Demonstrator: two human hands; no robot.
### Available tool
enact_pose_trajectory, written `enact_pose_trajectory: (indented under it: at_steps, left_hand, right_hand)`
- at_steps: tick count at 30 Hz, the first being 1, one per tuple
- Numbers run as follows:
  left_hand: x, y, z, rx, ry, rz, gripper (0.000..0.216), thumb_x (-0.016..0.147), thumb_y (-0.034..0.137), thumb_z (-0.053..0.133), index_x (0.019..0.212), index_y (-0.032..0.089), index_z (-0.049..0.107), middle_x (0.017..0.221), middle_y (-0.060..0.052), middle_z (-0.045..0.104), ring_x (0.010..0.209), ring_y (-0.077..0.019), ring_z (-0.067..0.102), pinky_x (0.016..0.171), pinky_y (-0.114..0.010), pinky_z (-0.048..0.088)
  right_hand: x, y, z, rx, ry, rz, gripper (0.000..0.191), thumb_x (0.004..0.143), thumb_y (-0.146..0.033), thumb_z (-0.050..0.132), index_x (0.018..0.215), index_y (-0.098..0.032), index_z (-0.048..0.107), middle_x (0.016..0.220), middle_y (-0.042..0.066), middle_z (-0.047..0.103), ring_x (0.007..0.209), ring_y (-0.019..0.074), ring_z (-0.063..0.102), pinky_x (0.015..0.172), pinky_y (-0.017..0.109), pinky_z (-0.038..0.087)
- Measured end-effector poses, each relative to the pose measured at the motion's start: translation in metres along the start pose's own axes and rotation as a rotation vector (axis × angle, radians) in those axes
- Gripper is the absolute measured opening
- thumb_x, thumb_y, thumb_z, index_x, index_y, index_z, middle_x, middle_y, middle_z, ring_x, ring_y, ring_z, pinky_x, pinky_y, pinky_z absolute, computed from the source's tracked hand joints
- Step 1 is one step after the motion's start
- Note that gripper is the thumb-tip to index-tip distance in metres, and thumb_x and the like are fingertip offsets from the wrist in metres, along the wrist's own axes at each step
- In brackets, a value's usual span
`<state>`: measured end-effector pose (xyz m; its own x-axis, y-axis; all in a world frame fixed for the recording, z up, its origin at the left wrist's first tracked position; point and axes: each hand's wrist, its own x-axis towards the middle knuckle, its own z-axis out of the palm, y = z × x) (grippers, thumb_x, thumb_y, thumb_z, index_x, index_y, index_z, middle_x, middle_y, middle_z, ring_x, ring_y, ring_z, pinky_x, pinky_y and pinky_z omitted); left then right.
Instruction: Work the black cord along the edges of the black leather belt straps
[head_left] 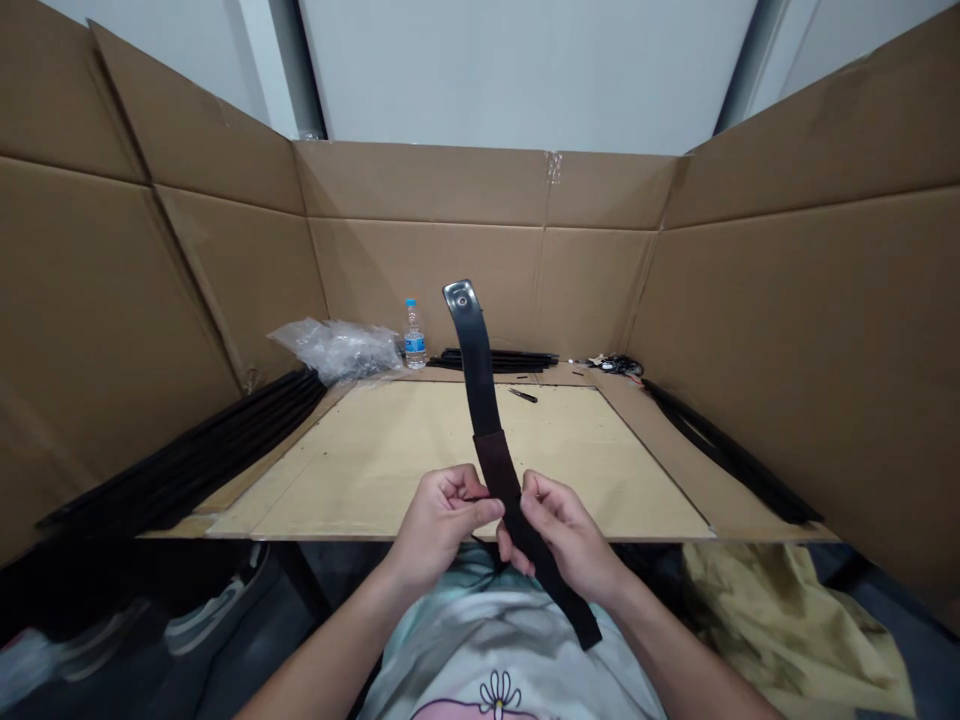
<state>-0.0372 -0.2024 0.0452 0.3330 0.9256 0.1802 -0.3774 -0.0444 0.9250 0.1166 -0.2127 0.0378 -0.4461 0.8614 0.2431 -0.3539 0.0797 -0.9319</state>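
Note:
A long black strap (482, 375) stands up in front of me, curved, with a glossy upper end that has a rounded tip and a small rivet-like dot. A dark brownish band (496, 460) wraps its middle, and the dull black lower end hangs down toward my shirt. My left hand (454, 515) is closed in a pinch at the strap's left edge, just below the band. On the opposite edge, my right hand (566, 525) pinches the strap, with some fingers curled behind it. A thin dark strand shows at the left fingertips; its kind is unclear.
A pale board (375, 450) covers the table, walled by cardboard (427, 260). A small cutter (523, 396) lies on it. Behind are a water bottle (414, 340), clear plastic bags (345, 350) and cables (619, 365). Black strips (247, 430) line the left, others (727, 450) the right.

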Motion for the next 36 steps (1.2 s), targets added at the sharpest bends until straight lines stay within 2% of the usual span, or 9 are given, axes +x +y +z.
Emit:
enact_pose_trajectory:
  at_steps: [2, 7, 10, 14, 17, 20, 25, 32, 36]
  left_hand:
    - [0.001, -0.001, 0.0, 0.021, 0.042, 0.013, 0.039, 0.059, 0.031, 0.082, 0.063, 0.016, 0.047, 0.055, 0.002, 0.057, 0.047, -0.0114, 0.056, 0.047, -0.021, 0.039]
    - [0.0, -0.002, 0.002, 0.075, 0.125, 0.056, 0.043, 0.057, 0.034, 0.083, 0.058, 0.016, 0.044, 0.05, 0.006, 0.049, 0.043, -0.0038, 0.041, 0.043, -0.016, 0.027]
    - [0.001, -0.001, 0.002, 0.123, 0.187, 0.093, 0.044, 0.061, 0.037, 0.081, 0.057, 0.017, 0.042, 0.043, 0.009, 0.043, 0.038, -0.0027, 0.034, 0.041, -0.016, 0.023]
    - [0.005, 0.003, 0.001, 0.164, 0.274, 0.138, 0.045, 0.062, 0.036, 0.081, 0.056, 0.017, 0.04, 0.045, 0.007, 0.049, 0.038, -0.004, 0.04, 0.04, -0.017, 0.027]
    - [0.006, 0.004, 0.0, 0.151, 0.227, 0.069, 0.042, 0.058, 0.034, 0.083, 0.06, 0.018, 0.044, 0.05, 0.004, 0.056, 0.043, -0.0088, 0.051, 0.043, -0.018, 0.036]
    - [0.005, 0.003, -0.002, 0.152, 0.218, 0.035, 0.044, 0.049, 0.03, 0.086, 0.062, 0.017, 0.046, 0.051, 0.005, 0.055, 0.045, -0.0098, 0.052, 0.044, -0.019, 0.039]
    - [0.003, 0.002, 0.0, 0.165, 0.25, 0.031, 0.043, 0.047, 0.028, 0.087, 0.061, 0.016, 0.048, 0.053, 0.006, 0.054, 0.045, -0.007, 0.049, 0.044, -0.017, 0.038]
    - [-0.001, 0.005, 0.006, 0.115, 0.16, 0.029, 0.038, 0.058, 0.029, 0.082, 0.061, 0.016, 0.046, 0.056, 0.004, 0.058, 0.046, -0.0089, 0.054, 0.046, -0.019, 0.04]
    - [-0.002, 0.005, 0.005, 0.108, 0.111, 0.038, 0.037, 0.062, 0.029, 0.079, 0.062, 0.017, 0.045, 0.056, 0.002, 0.061, 0.045, -0.0115, 0.057, 0.048, -0.022, 0.042]
  right_hand:
    - [0.0, 0.002, 0.001, 0.017, 0.049, 0.004, 0.037, 0.087, -0.052, 0.054, 0.075, -0.019, 0.045, 0.056, -0.001, 0.064, 0.038, 0.0063, 0.05, 0.04, 0.017, 0.037]
    - [0.0, 0.003, 0.003, -0.022, 0.141, 0.014, 0.038, 0.086, -0.053, 0.055, 0.073, -0.017, 0.048, 0.05, -0.002, 0.059, 0.034, 0.0062, 0.046, 0.036, 0.017, 0.032]
    - [0.001, 0.002, 0.005, 0.055, 0.156, 0.017, 0.036, 0.085, -0.05, 0.059, 0.072, -0.018, 0.047, 0.059, 0.001, 0.065, 0.042, 0.0083, 0.053, 0.041, 0.018, 0.038]
    - [0.003, 0.002, 0.006, 0.174, 0.135, 0.021, 0.033, 0.076, -0.042, 0.071, 0.076, -0.019, 0.048, 0.072, 0.004, 0.069, 0.056, 0.0109, 0.06, 0.052, 0.02, 0.044]
    - [0.005, 0.005, 0.004, 0.217, 0.139, 0.029, 0.032, 0.073, -0.038, 0.076, 0.086, -0.018, 0.055, 0.069, 0.001, 0.066, 0.057, 0.0099, 0.058, 0.054, 0.021, 0.047]
    - [0.007, 0.009, 0.001, 0.18, 0.106, 0.017, 0.038, 0.068, -0.032, 0.08, 0.097, -0.016, 0.062, 0.069, -0.001, 0.063, 0.057, 0.0085, 0.055, 0.053, 0.02, 0.049]
    - [0.007, 0.012, -0.004, 0.087, 0.073, 0.024, 0.026, 0.068, -0.029, 0.081, 0.084, -0.014, 0.068, 0.07, -0.001, 0.063, 0.055, 0.0066, 0.054, 0.051, 0.018, 0.051]
    - [0.006, 0.009, -0.001, 0.025, 0.127, 0.009, 0.034, 0.064, -0.027, 0.082, 0.069, -0.017, 0.05, 0.061, -0.006, 0.057, 0.048, 0.0085, 0.056, 0.04, 0.021, 0.053]
    - [0.002, 0.005, 0.003, 0.008, 0.119, -0.019, 0.037, 0.072, -0.032, 0.078, 0.072, -0.019, 0.043, 0.057, -0.004, 0.063, 0.041, 0.0072, 0.055, 0.036, 0.014, 0.041]
